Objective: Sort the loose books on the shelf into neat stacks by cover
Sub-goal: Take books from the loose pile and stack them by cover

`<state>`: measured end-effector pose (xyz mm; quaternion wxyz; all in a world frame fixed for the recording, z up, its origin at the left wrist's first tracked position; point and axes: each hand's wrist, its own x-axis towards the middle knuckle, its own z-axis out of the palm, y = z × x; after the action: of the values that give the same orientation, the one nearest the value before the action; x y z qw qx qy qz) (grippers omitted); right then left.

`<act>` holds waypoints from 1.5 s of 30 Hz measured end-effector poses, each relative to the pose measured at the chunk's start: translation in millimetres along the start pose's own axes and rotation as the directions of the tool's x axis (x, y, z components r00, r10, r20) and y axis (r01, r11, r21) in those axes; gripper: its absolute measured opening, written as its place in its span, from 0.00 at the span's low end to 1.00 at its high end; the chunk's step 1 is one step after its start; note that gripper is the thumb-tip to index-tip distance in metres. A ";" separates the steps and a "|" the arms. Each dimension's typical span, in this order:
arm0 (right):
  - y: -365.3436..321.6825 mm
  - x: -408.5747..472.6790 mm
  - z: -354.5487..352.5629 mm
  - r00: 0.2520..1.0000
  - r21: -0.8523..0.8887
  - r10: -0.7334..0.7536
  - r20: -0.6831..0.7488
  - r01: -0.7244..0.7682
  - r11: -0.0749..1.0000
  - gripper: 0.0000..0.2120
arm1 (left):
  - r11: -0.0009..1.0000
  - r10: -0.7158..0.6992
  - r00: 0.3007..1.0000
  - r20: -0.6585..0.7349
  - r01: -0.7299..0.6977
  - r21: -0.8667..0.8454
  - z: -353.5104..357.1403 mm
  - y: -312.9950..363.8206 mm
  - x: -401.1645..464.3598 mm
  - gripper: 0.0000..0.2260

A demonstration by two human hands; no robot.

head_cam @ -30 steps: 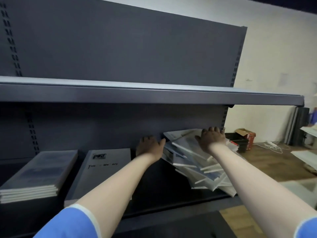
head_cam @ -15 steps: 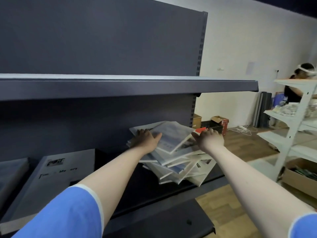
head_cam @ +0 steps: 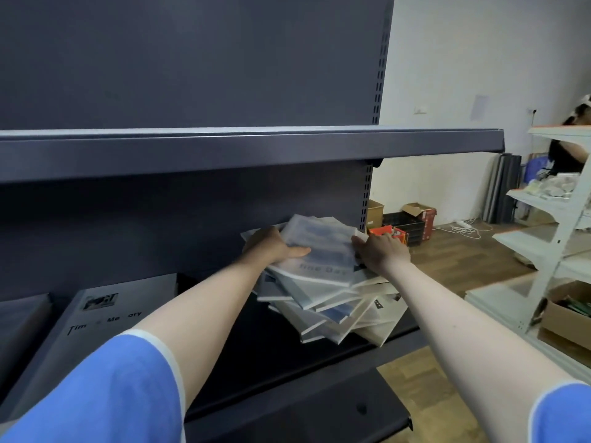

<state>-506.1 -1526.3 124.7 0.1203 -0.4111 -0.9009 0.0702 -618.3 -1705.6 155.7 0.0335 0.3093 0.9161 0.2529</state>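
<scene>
A messy pile of loose books (head_cam: 339, 311) leans at the right end of the dark shelf (head_cam: 249, 356). On top lies a pale blue-and-white book (head_cam: 323, 247). My left hand (head_cam: 271, 246) grips its left edge, thumb on the cover. My right hand (head_cam: 379, 252) holds its right edge with curled fingers. To the left sits a neat grey stack with "Time Memory" on the cover (head_cam: 105, 318). Another stack (head_cam: 19, 318) shows at the far left edge.
An upper shelf board (head_cam: 256, 148) overhangs the hands. Right of the unit lie cardboard boxes (head_cam: 419, 215), a black crate and cables on the wooden floor. A white rack (head_cam: 556, 238) stands at the right, with a person behind it.
My view has swung right. Both hands moved from the back of the pile onto the top book's two edges, and that book has shifted on the pile.
</scene>
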 end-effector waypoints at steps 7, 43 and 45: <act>-23.8 -4.2 -6.5 0.996 0.051 -0.090 0.001 0.090 0.995 0.31 | 0.983 -0.002 0.997 -0.079 -0.013 -0.183 4.2 -5.7 -2.6 0.24; -352.4 -153.9 56.3 0.928 0.293 -0.366 0.066 0.333 0.896 0.22 | 0.943 -0.332 0.909 -0.252 0.324 -0.073 -146.1 -276.5 -148.2 0.30; -371.9 -165.9 66.3 0.916 0.291 -0.397 0.067 0.362 0.886 0.22 | 0.927 -0.375 0.894 -0.245 0.365 -0.087 -154.2 -295.9 -158.0 0.32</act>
<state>-688.5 -1896.3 118.3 0.1307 -0.2010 -0.9513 0.1940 -687.1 -2067.5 131.6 -0.0321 0.0932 0.9496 0.2976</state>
